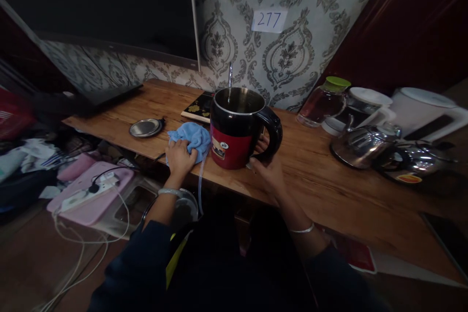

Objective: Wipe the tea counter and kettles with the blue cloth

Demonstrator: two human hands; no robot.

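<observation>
A red and black electric kettle, uncovered at the top, stands upright near the table's front edge. My right hand is closed around the low end of its black handle, some fingers hidden behind it. To the kettle's left, my left hand grips a crumpled blue cloth against the tabletop. A clear plastic tube hangs over the edge beside the cloth. Above the kettle's mouth rises a thin shiny metal piece; its lower end is inside. A round metal lid lies farther left.
Behind the kettle is a black panel with gold flowers. Steel kettles, a glass jug and white pitchers line the right. Below left, a power strip with loose cords rests on a pink stool.
</observation>
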